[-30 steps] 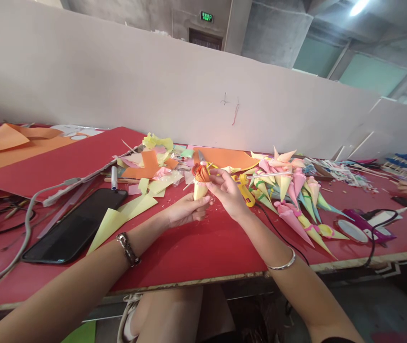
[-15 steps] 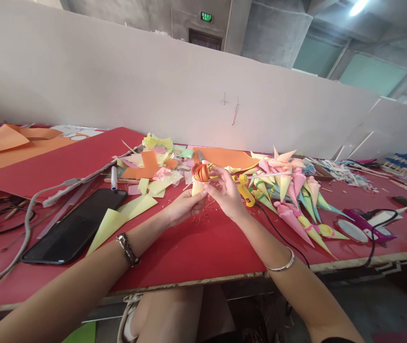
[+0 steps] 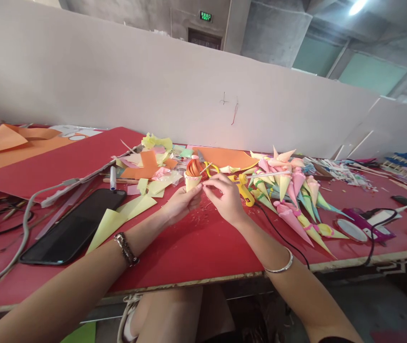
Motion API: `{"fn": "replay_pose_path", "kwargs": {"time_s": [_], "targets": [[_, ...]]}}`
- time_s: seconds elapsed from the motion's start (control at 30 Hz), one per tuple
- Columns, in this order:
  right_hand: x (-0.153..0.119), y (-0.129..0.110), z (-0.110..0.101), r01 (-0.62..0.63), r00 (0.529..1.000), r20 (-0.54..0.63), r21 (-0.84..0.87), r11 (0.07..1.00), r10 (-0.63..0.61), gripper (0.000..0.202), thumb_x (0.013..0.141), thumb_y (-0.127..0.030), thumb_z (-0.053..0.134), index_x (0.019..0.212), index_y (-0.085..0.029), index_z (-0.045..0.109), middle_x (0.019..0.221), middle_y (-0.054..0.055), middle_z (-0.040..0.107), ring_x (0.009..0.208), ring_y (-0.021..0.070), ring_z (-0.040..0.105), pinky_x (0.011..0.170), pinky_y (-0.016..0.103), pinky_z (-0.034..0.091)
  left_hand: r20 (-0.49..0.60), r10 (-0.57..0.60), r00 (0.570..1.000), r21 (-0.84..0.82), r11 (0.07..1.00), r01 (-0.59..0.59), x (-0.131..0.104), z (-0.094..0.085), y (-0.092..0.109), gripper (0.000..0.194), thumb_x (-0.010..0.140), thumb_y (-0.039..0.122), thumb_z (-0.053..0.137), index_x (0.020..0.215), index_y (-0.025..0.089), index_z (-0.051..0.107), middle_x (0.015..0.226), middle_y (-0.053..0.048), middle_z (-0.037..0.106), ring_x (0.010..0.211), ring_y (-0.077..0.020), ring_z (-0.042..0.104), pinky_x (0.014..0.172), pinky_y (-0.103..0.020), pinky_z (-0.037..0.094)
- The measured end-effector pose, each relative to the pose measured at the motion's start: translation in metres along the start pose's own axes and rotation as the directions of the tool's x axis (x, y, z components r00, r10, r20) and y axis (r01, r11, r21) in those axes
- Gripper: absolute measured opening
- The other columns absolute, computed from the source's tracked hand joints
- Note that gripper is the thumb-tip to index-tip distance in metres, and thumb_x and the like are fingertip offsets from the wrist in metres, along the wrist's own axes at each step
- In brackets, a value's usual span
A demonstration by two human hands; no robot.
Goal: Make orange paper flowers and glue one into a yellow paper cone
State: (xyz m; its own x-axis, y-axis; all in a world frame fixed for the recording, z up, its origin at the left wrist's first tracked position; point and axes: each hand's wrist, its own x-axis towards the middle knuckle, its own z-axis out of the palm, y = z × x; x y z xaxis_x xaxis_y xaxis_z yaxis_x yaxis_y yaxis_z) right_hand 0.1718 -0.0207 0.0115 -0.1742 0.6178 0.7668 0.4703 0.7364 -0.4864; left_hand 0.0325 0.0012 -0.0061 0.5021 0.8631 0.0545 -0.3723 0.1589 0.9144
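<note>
A small pale yellow paper cone [image 3: 192, 183] with a ruffled orange top [image 3: 194, 167] stands upright in my left hand [image 3: 182, 205], its fingers closed round the lower part. My right hand [image 3: 224, 195] is just to the right of the cone, thumb and index finger pinched together near my left thumb tip; whatever they hold is too small to make out. Behind my right fingers lie yellow-handled scissors [image 3: 212, 167]. A yellow glue gun [image 3: 243, 189] rests to the right of my right hand.
Many finished paper cones [image 3: 291, 183] are heaped at the right. A black phone [image 3: 75, 226] and yellow paper [image 3: 117, 219] lie at the left, near a white marker [image 3: 113, 178]. Paper scraps [image 3: 149, 164] lie behind. A black cord crosses the right side.
My right fingers have come down off the orange top to beside my left thumb. The cone has shifted slightly left and now stands more upright and in fuller view.
</note>
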Motion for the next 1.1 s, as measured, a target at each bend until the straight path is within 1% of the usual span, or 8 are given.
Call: {"fn": "replay_pose_path", "kwargs": {"time_s": [0.1,0.23,0.5,0.67,0.77,0.87,0.97,1.1], "targets": [[-0.0001,-0.0019,-0.0014,0.000,0.999,-0.046,0.012,1.000,0.000,0.009,0.079,-0.017,0.049,0.078,-0.021,0.058,0.078,0.001,0.058,0.075,0.0138,0.056,0.070,0.028,0.047,0.001,-0.026,1.000,-0.024,0.999,0.026,-0.0009,0.0015,0.0022,0.040,0.066,0.040,0.068,0.061,0.017,0.036,0.048,0.010,0.021,0.042,-0.0029,0.015,0.038,-0.016,0.015],[-0.0005,-0.0027,-0.0027,-0.086,0.990,-0.099,0.101,0.991,0.096,0.005,0.079,-0.022,0.050,0.080,-0.023,0.055,0.078,0.001,0.061,0.075,0.0149,0.058,0.071,0.030,0.048,0.032,-0.059,0.998,-0.064,0.996,0.061,-0.0019,0.0016,0.0042,0.035,0.066,0.040,0.069,0.070,0.015,0.044,0.049,0.010,0.022,0.041,-0.0027,0.016,0.038,-0.016,0.015],[-0.0007,-0.0004,-0.0024,-0.207,0.970,-0.054,0.327,0.922,0.237,0.013,0.082,-0.028,0.049,0.090,-0.025,0.059,0.085,0.002,0.064,0.075,0.0150,0.062,0.073,0.033,0.051,0.038,-0.086,0.996,-0.089,0.992,0.089,-0.0024,0.0019,0.0059,0.035,0.066,0.041,0.068,0.075,0.014,0.049,0.049,0.011,0.020,0.041,-0.0025,0.013,0.038,-0.015,0.014],[-0.0008,-0.0009,-0.0029,-0.214,0.967,-0.071,0.303,0.929,0.246,0.012,0.080,-0.031,0.052,0.080,-0.023,0.061,0.069,0.000,0.062,0.063,0.0137,0.059,0.062,0.029,0.050,0.084,-0.106,0.991,-0.101,0.988,0.115,-0.0032,0.0008,0.0064,0.036,0.066,0.043,0.068,0.075,0.015,0.046,0.049,0.011,0.020,0.041,-0.0025,0.013,0.038,-0.015,0.013],[-0.0003,0.0002,-0.0014,-0.202,0.959,-0.130,0.306,0.930,0.251,0.007,0.078,-0.028,0.055,0.079,-0.023,0.060,0.077,0.001,0.064,0.072,0.0148,0.061,0.069,0.030,0.050,0.119,-0.115,0.986,-0.118,0.985,0.129,-0.0029,-0.0013,0.0055,0.036,0.067,0.043,0.067,0.071,0.016,0.043,0.050,0.010,0.018,0.041,-0.0026,0.013,0.038,-0.015,0.013],[-0.0005,0.0014,-0.0001,-0.223,0.953,-0.113,0.369,0.902,0.282,0.011,0.082,-0.029,0.050,0.085,-0.024,0.060,0.085,0.002,0.065,0.079,0.0159,0.062,0.076,0.033,0.050,0.139,-0.120,0.983,-0.121,0.983,0.137,-0.0022,-0.0024,0.0046,0.035,0.069,0.043,0.065,0.071,0.016,0.042,0.050,0.010,0.017,0.041,-0.0027,0.012,0.039,-0.015,0.015],[-0.0008,0.0002,-0.0011,-0.202,0.963,-0.101,0.345,0.917,0.250,0.012,0.081,-0.030,0.051,0.086,-0.025,0.060,0.082,0.001,0.064,0.075,0.0160,0.062,0.073,0.034,0.051,0.159,-0.113,0.981,-0.117,0.984,0.132,-0.0024,-0.0010,0.0043,0.035,0.068,0.042,0.066,0.071,0.016,0.043,0.050,0.010,0.017,0.041,-0.0029,0.011,0.039,-0.015,0.014],[0.0003,-0.0036,-0.0046,-0.078,0.985,-0.135,0.189,0.979,0.105,0.008,0.079,-0.027,0.055,0.080,-0.027,0.063,0.082,0.001,0.059,0.082,0.0168,0.057,0.075,0.035,0.048,0.196,-0.130,0.972,-0.116,0.981,0.154,-0.0047,0.0030,0.0039,0.034,0.069,0.042,0.066,0.071,0.016,0.043,0.049,0.010,0.018,0.041,-0.0029,0.012,0.038,-0.015,0.015]]}}
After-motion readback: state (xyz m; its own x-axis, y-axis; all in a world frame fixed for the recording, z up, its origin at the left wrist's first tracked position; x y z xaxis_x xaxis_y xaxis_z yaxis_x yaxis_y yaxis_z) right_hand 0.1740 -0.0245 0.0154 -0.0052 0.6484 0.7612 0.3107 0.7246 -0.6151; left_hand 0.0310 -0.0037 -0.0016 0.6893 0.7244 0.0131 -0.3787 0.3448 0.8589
